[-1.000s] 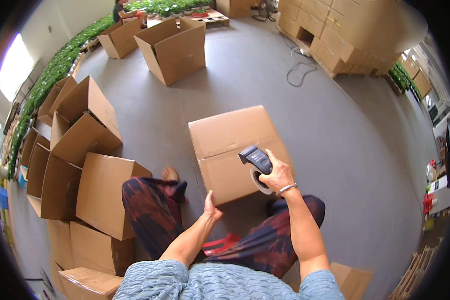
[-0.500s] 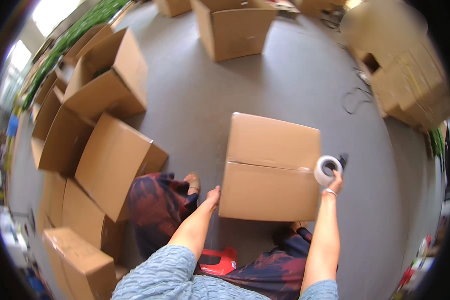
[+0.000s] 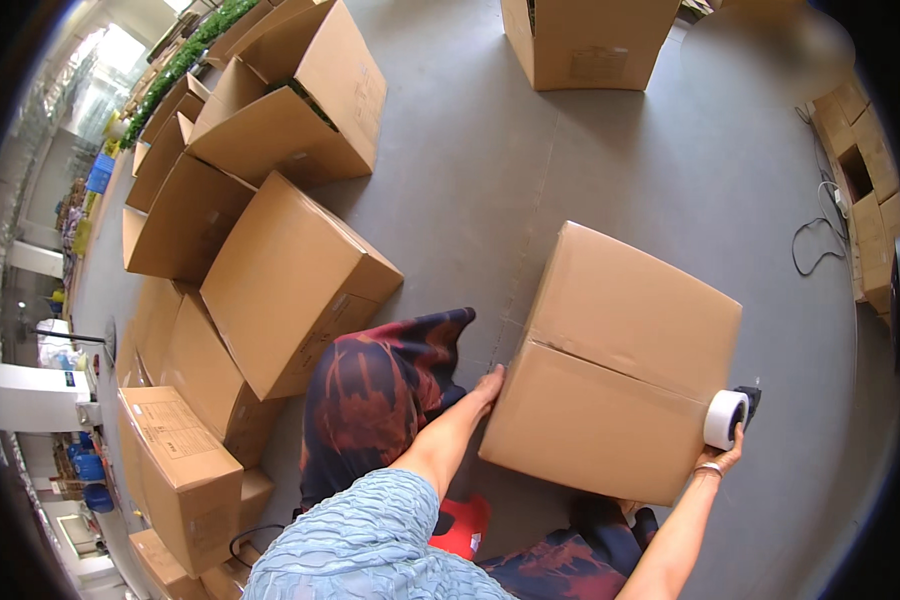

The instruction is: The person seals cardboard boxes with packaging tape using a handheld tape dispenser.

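A closed brown cardboard box (image 3: 620,350) lies tilted clockwise in front of me, a seam running across its top. My left hand (image 3: 488,388) holds the box at its left side; its fingertips are partly hidden by the box edge. At the opposite side, my right hand (image 3: 728,456) is closed around a white roll of tape (image 3: 720,420) with a black part at its far side. The tape roll is against or very close to the box's right corner.
Several cardboard boxes, some with raised flaps (image 3: 315,80), line the left. Another box (image 3: 595,45) stands ahead. Stacked cartons (image 3: 865,150) and a dark cable (image 3: 815,250) are at the far right. A red object (image 3: 465,525) lies between my legs.
The view has turned left, so the boxes appear farther right and rotated clockwise. The box in front looks larger. Both hands keep their places, the right still with the tape.
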`<move>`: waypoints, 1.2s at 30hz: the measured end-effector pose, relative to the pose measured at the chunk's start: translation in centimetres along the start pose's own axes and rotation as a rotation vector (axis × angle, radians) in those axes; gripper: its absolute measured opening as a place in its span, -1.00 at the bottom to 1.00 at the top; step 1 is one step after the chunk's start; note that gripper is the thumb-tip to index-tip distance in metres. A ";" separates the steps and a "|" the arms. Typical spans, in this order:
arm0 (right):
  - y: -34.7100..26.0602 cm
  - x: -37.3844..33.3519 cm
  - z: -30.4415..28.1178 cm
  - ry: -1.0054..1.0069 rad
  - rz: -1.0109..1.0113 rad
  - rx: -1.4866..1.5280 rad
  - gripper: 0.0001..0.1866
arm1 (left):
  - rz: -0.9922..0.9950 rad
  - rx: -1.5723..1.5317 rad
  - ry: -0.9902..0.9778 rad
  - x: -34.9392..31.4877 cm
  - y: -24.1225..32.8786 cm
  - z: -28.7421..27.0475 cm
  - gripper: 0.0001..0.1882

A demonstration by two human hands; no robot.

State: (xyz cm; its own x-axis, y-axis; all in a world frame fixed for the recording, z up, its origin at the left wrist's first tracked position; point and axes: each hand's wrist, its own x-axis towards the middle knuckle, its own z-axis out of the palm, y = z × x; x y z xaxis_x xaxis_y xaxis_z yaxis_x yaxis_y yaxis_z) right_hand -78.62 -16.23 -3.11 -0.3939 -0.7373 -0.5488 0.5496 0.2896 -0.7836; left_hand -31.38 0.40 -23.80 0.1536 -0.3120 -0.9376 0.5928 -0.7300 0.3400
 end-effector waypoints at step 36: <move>1.4 -32.4 53.1 -1.104 -0.018 -0.024 -0.54 | 1.019 -0.534 0.067 -41.5 26.9 -39.1 -0.40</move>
State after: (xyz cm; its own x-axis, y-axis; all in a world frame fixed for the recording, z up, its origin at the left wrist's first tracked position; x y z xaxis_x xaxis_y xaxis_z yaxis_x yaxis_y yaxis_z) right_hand -25.97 -24.35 29.02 0.4793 -0.8775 0.0148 0.5313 0.2767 -0.8008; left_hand 9.16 17.49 21.39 0.7861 -0.5642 -0.2525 0.4256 0.1979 0.8830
